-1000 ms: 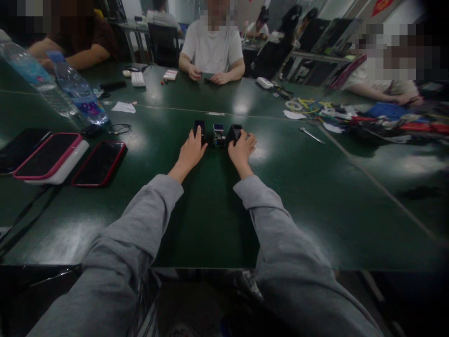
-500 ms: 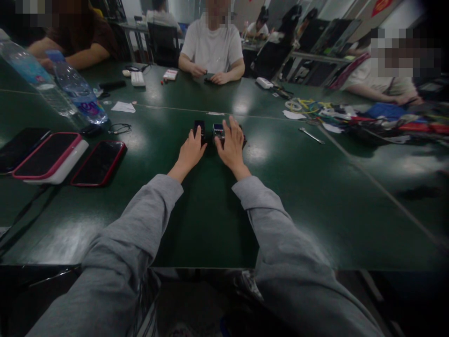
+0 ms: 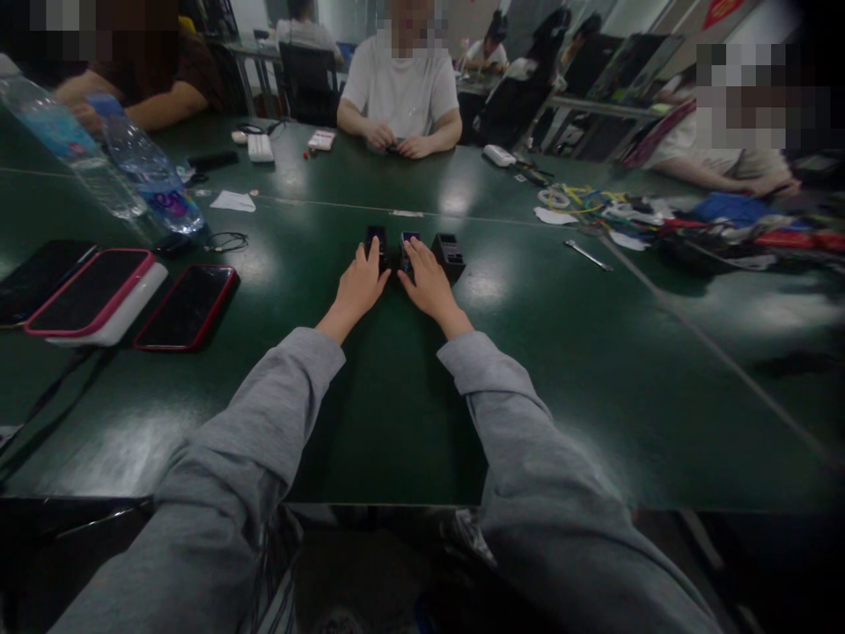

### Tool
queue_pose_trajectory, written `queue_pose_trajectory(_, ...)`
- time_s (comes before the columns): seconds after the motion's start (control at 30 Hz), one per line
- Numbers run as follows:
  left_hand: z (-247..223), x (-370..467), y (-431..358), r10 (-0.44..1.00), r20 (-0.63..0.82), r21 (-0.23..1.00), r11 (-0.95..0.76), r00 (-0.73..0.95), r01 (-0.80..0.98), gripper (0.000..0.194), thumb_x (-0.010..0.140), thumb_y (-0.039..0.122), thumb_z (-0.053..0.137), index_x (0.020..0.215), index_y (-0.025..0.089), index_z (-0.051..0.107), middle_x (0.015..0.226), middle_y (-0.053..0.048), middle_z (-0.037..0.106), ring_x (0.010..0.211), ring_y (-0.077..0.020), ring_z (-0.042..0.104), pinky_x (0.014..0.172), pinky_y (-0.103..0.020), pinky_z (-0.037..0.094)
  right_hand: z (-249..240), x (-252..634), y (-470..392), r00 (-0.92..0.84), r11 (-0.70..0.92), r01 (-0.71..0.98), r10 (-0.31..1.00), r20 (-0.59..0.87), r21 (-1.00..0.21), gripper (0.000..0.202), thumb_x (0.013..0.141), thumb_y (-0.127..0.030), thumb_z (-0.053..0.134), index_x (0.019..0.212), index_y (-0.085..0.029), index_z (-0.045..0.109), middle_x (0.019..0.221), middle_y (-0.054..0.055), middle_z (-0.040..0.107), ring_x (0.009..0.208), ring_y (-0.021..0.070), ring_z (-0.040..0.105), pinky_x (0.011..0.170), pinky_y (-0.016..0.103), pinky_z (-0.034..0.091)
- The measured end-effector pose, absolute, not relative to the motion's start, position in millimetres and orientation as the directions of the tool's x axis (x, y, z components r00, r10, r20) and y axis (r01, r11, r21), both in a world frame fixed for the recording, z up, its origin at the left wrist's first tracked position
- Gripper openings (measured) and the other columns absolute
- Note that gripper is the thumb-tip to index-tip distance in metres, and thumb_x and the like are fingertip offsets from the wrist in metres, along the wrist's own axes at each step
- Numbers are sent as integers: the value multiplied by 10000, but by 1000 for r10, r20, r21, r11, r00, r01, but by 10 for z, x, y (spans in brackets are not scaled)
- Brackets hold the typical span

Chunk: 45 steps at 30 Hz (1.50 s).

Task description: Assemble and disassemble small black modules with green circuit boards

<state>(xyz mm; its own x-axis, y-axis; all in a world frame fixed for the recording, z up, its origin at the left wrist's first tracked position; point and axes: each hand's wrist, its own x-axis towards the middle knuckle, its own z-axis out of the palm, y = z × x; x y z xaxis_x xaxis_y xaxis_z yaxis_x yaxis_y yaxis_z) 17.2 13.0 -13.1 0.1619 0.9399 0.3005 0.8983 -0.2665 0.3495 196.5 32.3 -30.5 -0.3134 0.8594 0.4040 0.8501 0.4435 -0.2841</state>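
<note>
Three small black blocks stand in a row near the table's middle. My left hand [image 3: 360,280] is closed around the left black block [image 3: 377,232], its index finger along the top and thumb at the right side. My right hand [image 3: 427,283] is closed on the middle block, a small device with a bluish screen [image 3: 410,236]; thumb at its left, fingers over its top. My fingers hide most of both. To the right of that hand stands an open black case [image 3: 449,251] with compartments, untouched.
Phones [image 3: 188,308] and two water bottles [image 3: 149,172] lie or stand at left on the green table [image 3: 396,414]. A wrench [image 3: 587,254] and a heap of cables [image 3: 613,211] lie at right. Across the table sits a person in a white shirt [image 3: 402,88], hands on the tabletop.
My right hand has shifted left, its fingers drawing in from a spread over the right case onto the middle device. That case is now uncovered. My left hand has stayed put.
</note>
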Motion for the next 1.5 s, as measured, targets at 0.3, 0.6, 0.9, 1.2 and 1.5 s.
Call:
queue_pose_trajectory(0.3,-100,166,110,936,310,370,-282,168,885,709,1043,349,465,1654,142,171,1637,-265,324,1399,-401,520,1111,-520,491,-279,1957,292,-304,439,845,864,400,-305,666,983,-255,469,1616,-151,290,1689,117,271,1572,273,237,1278,549,290)
queue_pose_trajectory(0.6,-83,132,105,889,446,515,-350,104,782,710,1039,477,448,1653,239,184,1680,-181,302,1469,-383,440,1136,-540,468,-259,1953,276,-296,438,839,865,404,-323,663,974,-243,470,1612,-181,302,1685,103,285,1567,275,252,1265,581,310)
queue_pose_trajectory(0.9,25,73,32,837,546,576,-339,-41,744,682,1050,422,404,1652,237,141,1726,-122,209,1593,-315,200,1255,-509,313,-269,1956,287,-302,443,841,861,410,-311,655,981,-249,479,1608,-157,310,1679,118,293,1563,269,261,1265,558,321)
queue_pose_trajectory(1.2,-152,-58,262,893,366,695,-76,-261,715,611,924,140,519,1526,169,416,1573,-211,447,1467,-348,445,1214,-559,378,-251,1948,274,-297,436,840,868,399,-323,649,988,-263,463,1610,-178,301,1684,112,283,1568,272,244,1257,577,321)
queue_pose_trajectory(1.5,-261,-153,390,895,312,710,4,-320,704,643,886,123,549,1512,184,417,1505,-208,509,1413,-348,500,1187,-578,393,-240,1946,268,-297,432,840,872,388,-329,652,988,-258,462,1613,-181,297,1687,111,274,1572,274,235,1267,565,310)
